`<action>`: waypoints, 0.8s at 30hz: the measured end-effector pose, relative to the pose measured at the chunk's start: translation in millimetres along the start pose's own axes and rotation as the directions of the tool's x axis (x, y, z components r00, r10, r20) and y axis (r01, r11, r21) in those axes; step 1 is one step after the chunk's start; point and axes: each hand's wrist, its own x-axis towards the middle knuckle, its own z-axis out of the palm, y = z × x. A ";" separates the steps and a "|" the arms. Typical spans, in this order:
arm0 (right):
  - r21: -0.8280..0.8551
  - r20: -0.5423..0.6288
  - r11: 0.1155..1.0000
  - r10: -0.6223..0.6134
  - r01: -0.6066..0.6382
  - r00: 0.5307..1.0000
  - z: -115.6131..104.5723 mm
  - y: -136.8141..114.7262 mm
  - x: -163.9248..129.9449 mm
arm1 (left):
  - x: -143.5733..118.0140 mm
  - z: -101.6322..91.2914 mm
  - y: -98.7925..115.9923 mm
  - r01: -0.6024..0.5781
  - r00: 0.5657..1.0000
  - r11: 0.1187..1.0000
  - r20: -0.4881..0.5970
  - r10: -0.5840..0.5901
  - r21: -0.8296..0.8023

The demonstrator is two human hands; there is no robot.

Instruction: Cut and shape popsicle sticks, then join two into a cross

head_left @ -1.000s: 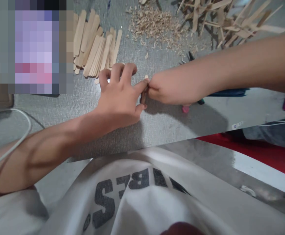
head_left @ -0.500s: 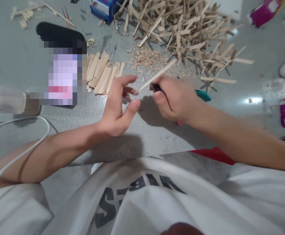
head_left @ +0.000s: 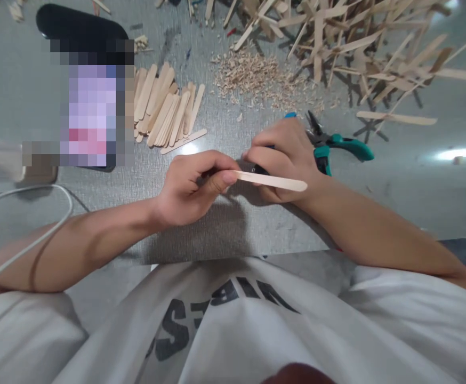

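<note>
My left hand (head_left: 187, 188) pinches the left end of a flat wooden craft stick (head_left: 275, 182) between thumb and fingers. The stick lies level and reaches rightward across my right hand (head_left: 287, 152). My right hand is closed on a small dark tool (head_left: 260, 170), most of which is hidden in the fist, and its tip touches the stick near my left thumb. Both hands hover just above the grey table (head_left: 233, 229), close to my chest.
Teal-handled pliers (head_left: 347, 145) lie just behind my right hand. A neat row of craft sticks (head_left: 165, 109) lies at the back left, wood shavings (head_left: 257, 77) are behind the hands, and a loose heap of sticks (head_left: 356, 37) fills the back right. A white cable (head_left: 37, 186) and dark device (head_left: 81, 29) are at left.
My left hand closed on the stick's end and the stick swung from pointing up-right to lying level. My right hand shifted slightly right, uncovering the pliers. The view tilted down a little.
</note>
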 end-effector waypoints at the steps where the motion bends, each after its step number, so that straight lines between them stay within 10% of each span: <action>1: 0.004 0.017 1.000 0.002 -0.002 1.000 -0.6 0.6 -0.7 | 0.6 -0.8 -0.2 0.011 1.000 1.000 0.012 -0.011 -0.003; 12: 0.063 0.244 0.979 0.174 -0.195 0.954 -13.0 -4.2 0.4 | 0.5 -1.1 -1.3 -0.089 0.995 0.993 0.029 0.091 -0.079; 24: 0.069 0.038 0.996 0.061 -0.063 0.997 -12.3 0.6 3.0 | -2.7 0.2 -3.1 -0.022 1.000 0.996 0.011 0.023 -0.089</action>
